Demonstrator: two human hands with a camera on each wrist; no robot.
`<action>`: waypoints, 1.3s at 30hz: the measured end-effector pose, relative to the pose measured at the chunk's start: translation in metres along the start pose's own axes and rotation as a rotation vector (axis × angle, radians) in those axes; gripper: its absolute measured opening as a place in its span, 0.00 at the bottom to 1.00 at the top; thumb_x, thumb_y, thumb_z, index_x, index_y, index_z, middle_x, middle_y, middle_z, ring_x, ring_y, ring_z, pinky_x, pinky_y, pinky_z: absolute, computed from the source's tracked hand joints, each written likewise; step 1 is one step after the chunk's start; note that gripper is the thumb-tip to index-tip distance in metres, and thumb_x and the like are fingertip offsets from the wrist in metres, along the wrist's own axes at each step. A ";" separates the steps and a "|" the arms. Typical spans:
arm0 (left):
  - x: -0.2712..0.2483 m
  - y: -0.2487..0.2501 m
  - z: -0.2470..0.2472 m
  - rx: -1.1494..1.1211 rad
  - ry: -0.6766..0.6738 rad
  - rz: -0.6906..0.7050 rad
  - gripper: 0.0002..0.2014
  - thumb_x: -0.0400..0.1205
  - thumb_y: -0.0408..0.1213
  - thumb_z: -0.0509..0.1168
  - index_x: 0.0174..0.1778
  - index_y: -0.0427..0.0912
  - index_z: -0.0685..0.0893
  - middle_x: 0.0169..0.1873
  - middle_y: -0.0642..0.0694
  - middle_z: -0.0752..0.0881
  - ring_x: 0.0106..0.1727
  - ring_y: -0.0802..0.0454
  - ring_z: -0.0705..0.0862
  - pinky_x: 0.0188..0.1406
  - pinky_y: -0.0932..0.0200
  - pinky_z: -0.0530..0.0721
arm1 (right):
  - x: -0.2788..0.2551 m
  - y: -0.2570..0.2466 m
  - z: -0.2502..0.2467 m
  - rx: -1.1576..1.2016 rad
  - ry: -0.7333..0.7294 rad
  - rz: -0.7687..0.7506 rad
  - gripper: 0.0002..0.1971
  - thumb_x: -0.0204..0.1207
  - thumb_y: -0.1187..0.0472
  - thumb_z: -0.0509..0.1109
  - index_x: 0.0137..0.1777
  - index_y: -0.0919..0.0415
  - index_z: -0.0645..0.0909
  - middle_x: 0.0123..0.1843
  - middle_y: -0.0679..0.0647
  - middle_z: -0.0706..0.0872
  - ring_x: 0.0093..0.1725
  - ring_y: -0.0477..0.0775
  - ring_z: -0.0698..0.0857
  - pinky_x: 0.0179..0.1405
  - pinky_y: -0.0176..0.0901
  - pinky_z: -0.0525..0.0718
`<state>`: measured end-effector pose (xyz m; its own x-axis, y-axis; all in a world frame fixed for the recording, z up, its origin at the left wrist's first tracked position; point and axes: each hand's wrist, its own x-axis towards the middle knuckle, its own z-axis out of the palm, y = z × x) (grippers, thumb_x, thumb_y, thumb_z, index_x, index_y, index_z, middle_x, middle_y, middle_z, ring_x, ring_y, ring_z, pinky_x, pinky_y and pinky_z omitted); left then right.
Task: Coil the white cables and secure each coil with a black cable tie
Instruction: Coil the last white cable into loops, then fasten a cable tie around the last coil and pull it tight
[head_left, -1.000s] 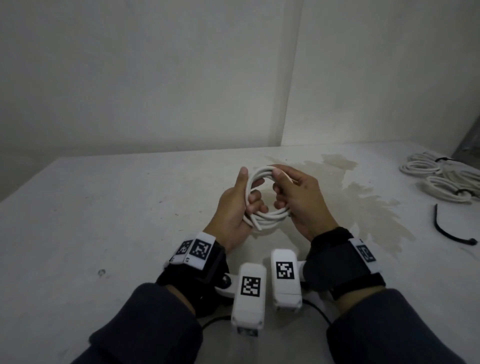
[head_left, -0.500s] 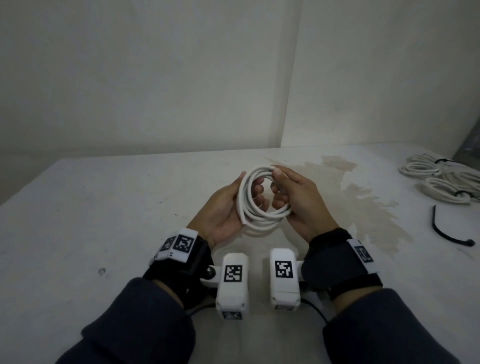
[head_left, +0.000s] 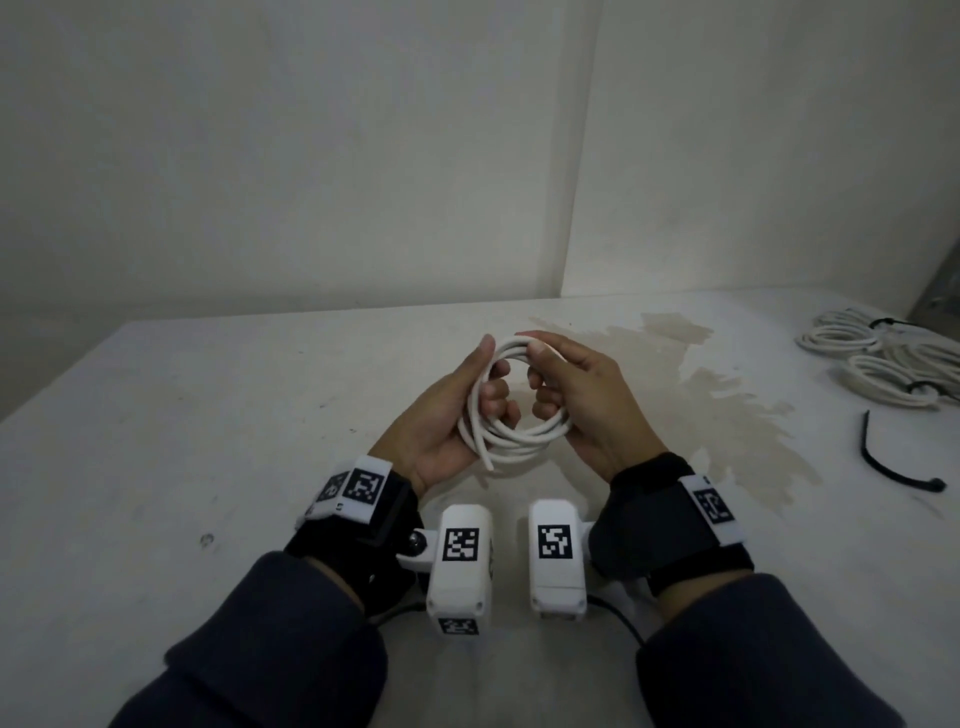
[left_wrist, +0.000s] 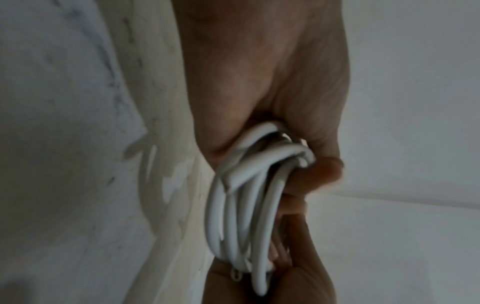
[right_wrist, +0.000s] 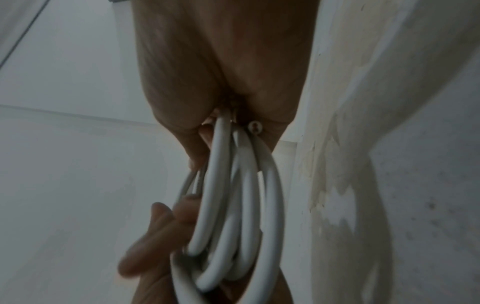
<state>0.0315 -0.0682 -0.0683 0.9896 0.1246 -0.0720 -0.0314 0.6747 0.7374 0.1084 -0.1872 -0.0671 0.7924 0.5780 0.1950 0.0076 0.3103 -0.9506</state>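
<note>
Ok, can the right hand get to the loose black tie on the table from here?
Probably yes, but not at once. The black tie lies in the open on the table, right of the right hand, nothing between. That hand still grips the white coil; the left hand would have to hold it alone.

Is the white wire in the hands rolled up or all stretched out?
Rolled up. The white cable sits in round loops held by the left hand and right hand; one loose end pokes out. No tie on it.
</note>
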 end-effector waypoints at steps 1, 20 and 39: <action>0.000 0.000 -0.001 -0.011 -0.017 0.007 0.14 0.75 0.48 0.63 0.38 0.39 0.76 0.18 0.52 0.78 0.19 0.61 0.78 0.31 0.67 0.83 | 0.000 0.000 0.000 0.020 -0.004 0.010 0.08 0.82 0.63 0.66 0.52 0.59 0.87 0.31 0.56 0.74 0.22 0.45 0.69 0.23 0.33 0.72; 0.017 -0.009 0.035 0.427 0.360 0.150 0.11 0.79 0.44 0.70 0.36 0.42 0.82 0.16 0.53 0.61 0.15 0.58 0.59 0.13 0.68 0.60 | -0.015 -0.017 -0.015 -0.130 0.045 0.131 0.13 0.85 0.61 0.63 0.63 0.63 0.84 0.39 0.56 0.80 0.27 0.48 0.78 0.31 0.42 0.80; 0.052 -0.053 0.063 0.387 0.320 0.051 0.12 0.80 0.41 0.70 0.34 0.42 0.78 0.16 0.53 0.58 0.14 0.57 0.57 0.13 0.68 0.60 | -0.024 -0.058 -0.200 -1.135 0.841 0.521 0.22 0.74 0.60 0.66 0.68 0.64 0.78 0.72 0.65 0.76 0.71 0.67 0.73 0.69 0.52 0.71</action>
<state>0.0938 -0.1430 -0.0691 0.8934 0.4085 -0.1867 0.0355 0.3502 0.9360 0.2110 -0.3706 -0.0646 0.9610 -0.2749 -0.0308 -0.2338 -0.7478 -0.6214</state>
